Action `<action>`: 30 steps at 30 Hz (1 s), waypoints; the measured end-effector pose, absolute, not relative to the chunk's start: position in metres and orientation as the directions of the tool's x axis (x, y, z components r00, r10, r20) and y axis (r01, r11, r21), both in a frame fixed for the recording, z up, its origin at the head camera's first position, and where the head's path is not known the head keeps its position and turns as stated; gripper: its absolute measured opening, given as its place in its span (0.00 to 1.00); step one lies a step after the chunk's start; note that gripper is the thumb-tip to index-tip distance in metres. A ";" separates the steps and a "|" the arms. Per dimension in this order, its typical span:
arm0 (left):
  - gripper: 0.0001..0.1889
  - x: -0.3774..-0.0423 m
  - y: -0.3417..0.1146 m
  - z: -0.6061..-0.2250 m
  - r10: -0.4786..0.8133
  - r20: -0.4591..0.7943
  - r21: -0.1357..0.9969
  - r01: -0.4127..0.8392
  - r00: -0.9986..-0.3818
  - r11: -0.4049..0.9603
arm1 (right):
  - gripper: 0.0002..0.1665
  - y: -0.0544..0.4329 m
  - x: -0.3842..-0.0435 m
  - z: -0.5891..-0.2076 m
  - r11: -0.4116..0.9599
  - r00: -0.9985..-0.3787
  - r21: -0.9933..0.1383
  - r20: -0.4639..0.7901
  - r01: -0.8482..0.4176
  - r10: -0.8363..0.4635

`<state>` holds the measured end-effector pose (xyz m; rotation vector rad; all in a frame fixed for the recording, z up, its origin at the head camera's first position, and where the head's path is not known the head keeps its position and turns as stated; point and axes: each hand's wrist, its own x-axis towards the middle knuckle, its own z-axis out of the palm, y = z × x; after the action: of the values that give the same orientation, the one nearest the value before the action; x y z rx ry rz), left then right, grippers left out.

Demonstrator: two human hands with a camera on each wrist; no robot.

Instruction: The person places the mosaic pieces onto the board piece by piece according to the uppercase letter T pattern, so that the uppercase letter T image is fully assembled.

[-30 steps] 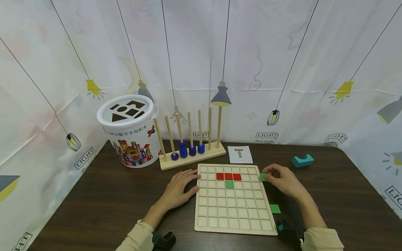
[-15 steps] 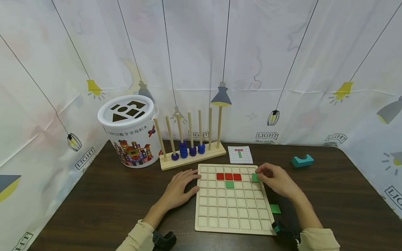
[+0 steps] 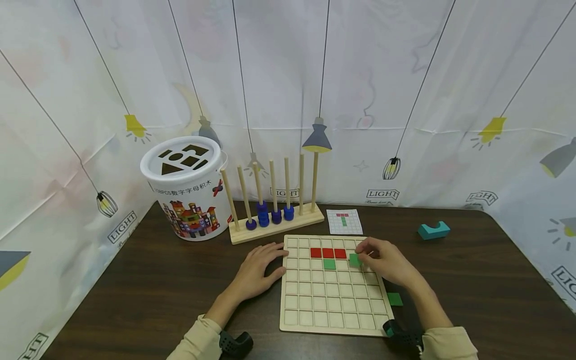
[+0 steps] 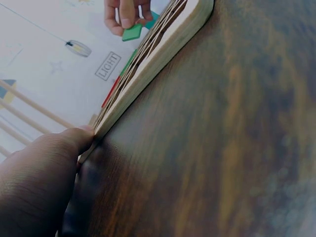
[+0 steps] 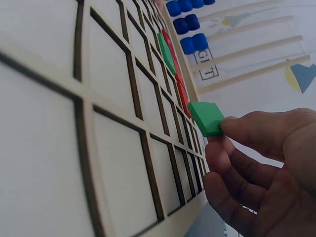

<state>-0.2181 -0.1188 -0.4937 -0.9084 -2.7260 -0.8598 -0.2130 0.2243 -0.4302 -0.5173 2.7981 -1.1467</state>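
My right hand (image 3: pixel 388 261) pinches a green square tile (image 5: pixel 207 118) between thumb and fingers, above the upper right part of a wooden grid board (image 3: pixel 315 304). In the board lie three red tiles (image 3: pixel 328 253) in a row, with one green tile (image 3: pixel 329 264) below the middle one. My left hand (image 3: pixel 259 270) rests at the board's left edge, fingers spread and relaxed, fingertips on the rim. In the left wrist view its thumb (image 4: pixel 74 138) touches the board's side. Another green tile (image 3: pixel 395 299) lies on the table beside the board's right edge.
Behind the board lies a pattern card (image 3: pixel 353 227) with a red and green T. A peg stand (image 3: pixel 270 230) with blue beads and a white bucket (image 3: pixel 191 200) stand at the back left. A teal arch block (image 3: pixel 434 231) sits at the back right.
My right hand has carried the green tile leftward from the board's right edge to over the grid, near the red row's right end. My left hand has stayed in place.
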 end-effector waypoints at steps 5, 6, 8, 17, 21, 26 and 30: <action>0.22 -0.218 -0.118 -0.494 0.507 0.301 0.474 0.588 -0.808 0.656 | 0.08 0.217 -0.212 -0.432 0.633 -0.931 -0.719 0.054 -0.287 -0.361; 0.22 -0.218 -0.118 -0.494 0.506 0.301 0.474 0.587 -0.808 0.656 | 0.08 0.216 -0.211 -0.432 0.623 -0.930 -0.730 0.049 -0.283 -0.365; 0.22 -0.218 -0.118 -0.494 0.505 0.301 0.474 0.587 -0.809 0.657 | 0.08 0.213 -0.211 -0.432 0.605 -0.927 -0.748 0.036 -0.272 -0.372; 0.23 -0.218 -0.119 -0.495 0.508 0.310 0.465 0.595 -0.803 0.656 | 0.06 0.202 -0.210 -0.435 0.588 -0.914 -0.757 0.031 -0.285 -0.404; 0.23 -0.218 -0.118 -0.495 0.507 0.311 0.465 0.594 -0.804 0.656 | 0.07 0.199 -0.207 -0.436 0.562 -0.907 -0.779 0.022 -0.280 -0.421; 0.22 -0.218 -0.118 -0.495 0.507 0.313 0.463 0.595 -0.803 0.657 | 0.07 0.195 -0.206 -0.436 0.572 -0.899 -0.765 0.022 -0.297 -0.438; 0.22 -0.218 -0.118 -0.496 0.506 0.314 0.466 0.595 -0.803 0.655 | 0.05 0.192 -0.205 -0.437 0.591 -0.889 -0.743 0.014 -0.316 -0.458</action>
<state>-0.2184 -0.1180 -0.4955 -0.9088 -2.7137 -0.8478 -0.2050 0.1920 -0.4368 -0.6480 2.6390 -1.1789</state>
